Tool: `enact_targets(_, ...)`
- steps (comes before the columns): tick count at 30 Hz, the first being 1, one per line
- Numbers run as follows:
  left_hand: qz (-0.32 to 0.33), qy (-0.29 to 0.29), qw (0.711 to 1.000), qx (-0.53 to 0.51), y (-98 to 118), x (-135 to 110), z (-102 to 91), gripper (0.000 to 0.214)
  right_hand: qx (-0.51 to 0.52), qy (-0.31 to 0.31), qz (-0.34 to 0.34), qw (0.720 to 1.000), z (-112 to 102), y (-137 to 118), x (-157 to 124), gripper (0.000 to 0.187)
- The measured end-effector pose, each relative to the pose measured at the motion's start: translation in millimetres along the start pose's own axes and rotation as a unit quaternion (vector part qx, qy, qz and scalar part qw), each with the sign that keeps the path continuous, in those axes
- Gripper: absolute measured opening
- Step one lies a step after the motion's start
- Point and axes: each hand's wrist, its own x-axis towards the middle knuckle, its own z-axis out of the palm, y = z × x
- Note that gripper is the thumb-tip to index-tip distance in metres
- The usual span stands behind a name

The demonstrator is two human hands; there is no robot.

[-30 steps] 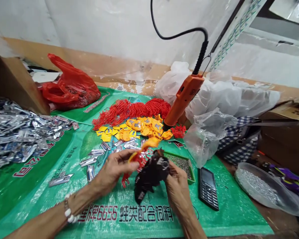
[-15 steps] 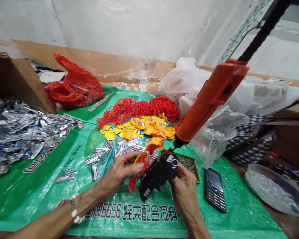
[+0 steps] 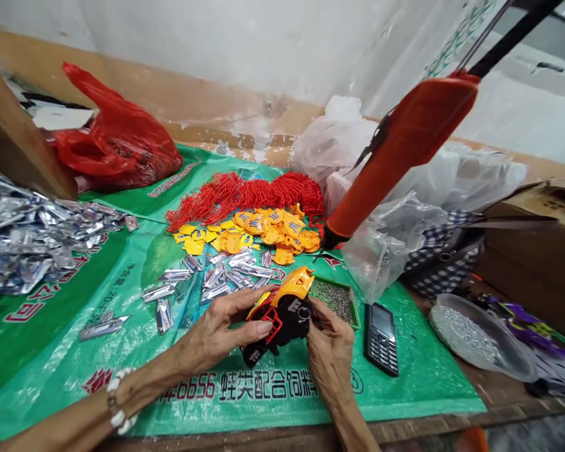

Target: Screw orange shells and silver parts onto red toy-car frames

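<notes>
The toy car I hold pairs glossy yellow plastic with duller black plastic. Beneath it, my green sheet looks like shiny, creased plastic. Around me I see a pile of mirror-bright silvery strips, a thin, crinkled red plastic bag, a smooth orange plastic screwdriver, a checked cloth bag, a matt cardboard box and a worn wooden table edge.

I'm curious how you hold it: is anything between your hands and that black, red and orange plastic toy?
Nothing visible: the left hand and right hand both touch the toy directly. The orange, tube-shaped power tool hangs apart.
</notes>
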Motion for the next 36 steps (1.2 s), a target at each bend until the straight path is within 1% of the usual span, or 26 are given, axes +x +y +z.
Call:
enact_targets(4, -0.008, -0.021, 1.000, -0.017, -4.0, -0.7, -5.8, 0.053, -0.005, 0.002, -0.012, 1.000, 5.8, -2.4, -4.2, 0.021)
enact_targets(7, -0.030, -0.051, 0.996, -0.063, -2.1, 1.3, -7.8, 0.056, 0.011, -0.005, -0.008, 1.000, 7.0, -4.8, -6.4, 0.024)
enact_targets(9, -0.038, -0.064, 0.995, -0.070, -1.0, 2.6, -7.4, 0.059, 0.026, -0.016, 0.001, 1.000, 8.4, -4.8, -7.0, 0.027)
enact_targets(12, -0.036, -0.042, 0.998, -0.029, -1.5, 2.4, -5.7, 0.058, 0.047, -0.025, 0.020, 0.998, 13.0, -3.5, -6.8, 0.029)
enact_targets(14, -0.043, -0.032, 0.998, -0.035, -2.1, 0.9, -4.6, 0.060, 0.056, -0.028, 0.031, 0.998, 14.9, -3.5, -6.5, 0.030)
enact_targets(16, -0.060, -0.026, 0.997, -0.051, -1.6, -1.0, -3.4, 0.062, 0.066, -0.040, 0.040, 0.996, 12.5, -4.3, -7.5, 0.033)
enact_targets(18, -0.068, 0.003, 0.997, -0.042, -0.5, -2.8, -1.1, 0.061, 0.069, -0.042, 0.056, 0.995, 5.6, -4.5, -11.4, 0.040)
enact_targets(21, -0.041, 0.084, 0.995, 0.036, -1.3, -4.8, 6.5, 0.057, 0.077, -0.016, 0.086, 0.993, -5.3, -1.5, -22.9, 0.050)
enact_targets(23, -0.015, 0.113, 0.988, 0.104, -4.4, -5.8, 14.4, 0.053, 0.104, -0.018, 0.099, 0.989, -5.6, 1.7, -32.1, 0.050)
enact_targets(25, 0.029, 0.130, 0.976, 0.171, -8.6, -6.6, 22.6, 0.047, 0.160, -0.022, 0.113, 0.980, 1.6, 4.0, -39.3, 0.047)
enact_targets(27, 0.072, 0.146, 0.960, 0.226, -12.9, -7.2, 28.9, 0.042, 0.218, -0.007, 0.127, 0.968, 12.5, 4.1, -42.9, 0.045)
enact_targets(29, 0.096, 0.164, 0.948, 0.256, -16.8, -7.3, 31.9, 0.046, 0.259, 0.007, 0.135, 0.956, 21.4, 2.8, -43.3, 0.043)
enact_targets(32, 0.122, 0.164, 0.939, 0.276, -21.6, -7.1, 31.4, 0.060, 0.271, 0.006, 0.135, 0.953, 25.9, 1.7, -41.8, 0.038)
enact_targets(34, 0.141, 0.147, 0.935, 0.292, -23.0, -7.3, 30.0, 0.060, 0.269, 0.016, 0.134, 0.954, 25.0, 2.5, -40.8, 0.034)
enact_targets(36, 0.137, 0.120, 0.937, 0.299, -21.6, -7.8, 28.5, 0.062, 0.258, 0.026, 0.139, 0.956, 23.0, 3.4, -39.4, 0.033)
